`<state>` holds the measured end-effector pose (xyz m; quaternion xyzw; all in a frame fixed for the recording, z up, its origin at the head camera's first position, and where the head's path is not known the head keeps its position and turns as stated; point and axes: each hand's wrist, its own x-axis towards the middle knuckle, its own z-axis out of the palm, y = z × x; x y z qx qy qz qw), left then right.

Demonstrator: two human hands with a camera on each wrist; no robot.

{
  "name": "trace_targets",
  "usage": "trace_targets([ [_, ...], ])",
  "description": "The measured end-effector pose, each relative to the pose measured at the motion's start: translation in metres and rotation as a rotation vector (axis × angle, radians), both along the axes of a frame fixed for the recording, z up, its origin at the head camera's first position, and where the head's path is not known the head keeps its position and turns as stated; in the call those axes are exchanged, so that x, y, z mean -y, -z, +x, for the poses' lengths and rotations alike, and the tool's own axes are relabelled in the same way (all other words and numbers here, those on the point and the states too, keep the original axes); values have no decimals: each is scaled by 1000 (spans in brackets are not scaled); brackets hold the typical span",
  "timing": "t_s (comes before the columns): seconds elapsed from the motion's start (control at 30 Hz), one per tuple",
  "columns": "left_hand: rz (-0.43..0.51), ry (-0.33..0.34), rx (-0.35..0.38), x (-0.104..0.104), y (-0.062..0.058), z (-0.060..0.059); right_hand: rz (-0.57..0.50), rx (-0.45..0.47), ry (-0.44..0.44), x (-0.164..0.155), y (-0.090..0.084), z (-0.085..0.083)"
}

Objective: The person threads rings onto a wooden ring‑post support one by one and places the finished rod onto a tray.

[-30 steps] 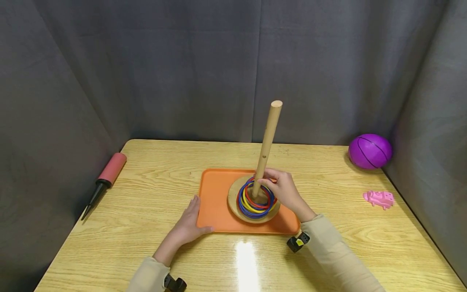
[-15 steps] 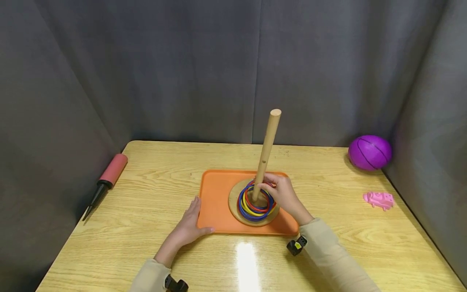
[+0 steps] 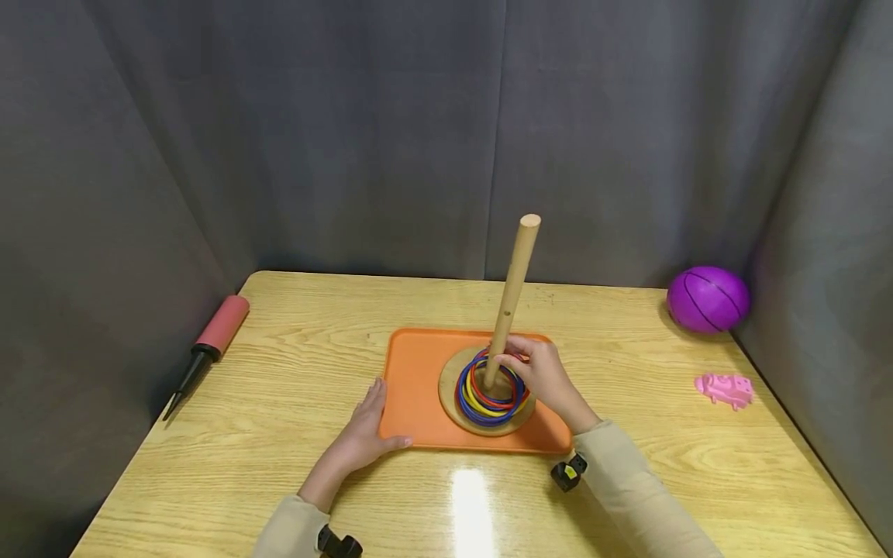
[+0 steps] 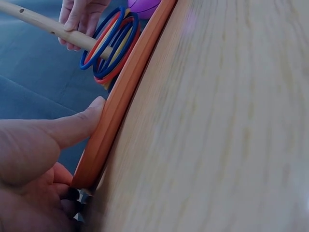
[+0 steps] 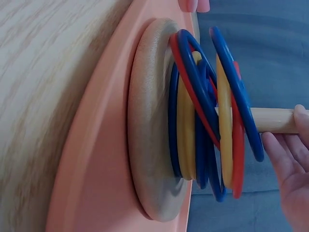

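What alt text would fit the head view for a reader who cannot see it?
A person's right hand holds a tilted wooden peg just above a pile of red, yellow and blue rings on a round wooden base, set on an orange tray. The left hand rests flat against the tray's left edge.

Worktop in a grey curtained booth

A pale wood-grain worktop [image 3: 293, 496] stands boxed in by dark grey cloth curtains [image 3: 363, 132] at the back and on both sides; a bright glare of overhead light shines on its glossy near edge.
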<state>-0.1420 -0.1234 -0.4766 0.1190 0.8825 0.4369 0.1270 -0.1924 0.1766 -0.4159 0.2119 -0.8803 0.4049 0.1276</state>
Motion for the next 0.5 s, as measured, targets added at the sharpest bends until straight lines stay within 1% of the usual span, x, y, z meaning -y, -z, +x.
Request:
trace_targets([
  [0.13, -6, 8, -4, 1, 0, -3, -6, 21, -2, -1, -2, 1],
  [0.23, 5, 15, 5, 5, -3, -6, -26, 78, -10, -7, -8, 0],
  [0.3, -9, 11, 0, 11, -7, -11, -48, 107, -6, -16, -14, -1],
  [0.37, -47, -3, -42, 21, -14, -17, -69, 106, 12, -30, -21, -4],
  [0.4, -80, -16, -78, 27, -19, -21, -53, 80, 29, -38, -24, -6],
  [0.43, -127, -31, -122, 34, -24, -25, -19, 47, 50, -47, -27, -8],
  [0.5, -228, -62, -211, 48, -35, -35, 100, -34, 119, -67, -32, -12],
])
